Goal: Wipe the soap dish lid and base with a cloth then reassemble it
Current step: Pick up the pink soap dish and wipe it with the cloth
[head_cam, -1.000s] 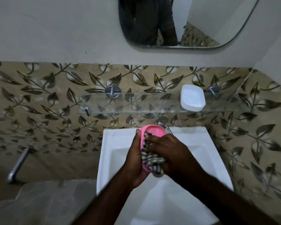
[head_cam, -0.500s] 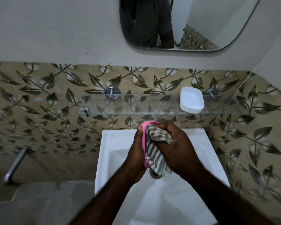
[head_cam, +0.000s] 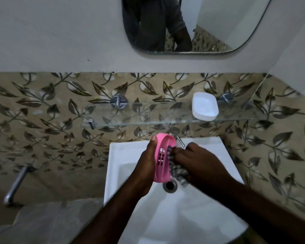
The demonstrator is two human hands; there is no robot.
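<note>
My left hand [head_cam: 145,166] grips a pink soap dish part [head_cam: 163,157] with drain slots, held on edge above the white sink [head_cam: 123,155]. Its slotted inner face is turned toward me. My right hand [head_cam: 199,164] is closed on a grey striped cloth [head_cam: 177,170] and presses it against the pink part's right side. Most of the cloth is hidden under my fingers. The white soap dish part [head_cam: 205,106] lies on the glass shelf [head_cam: 148,118] at the right, apart from both hands.
A tap spout [head_cam: 180,140] pokes out just behind the pink part. The sink drain [head_cam: 169,185] is directly below my hands. A mirror [head_cam: 192,25] hangs on the wall above. A metal pipe [head_cam: 16,184] sticks out low on the left wall.
My right hand slid the cloth down from the pink part's top edge to its right side. The slotted inner face is now exposed.
</note>
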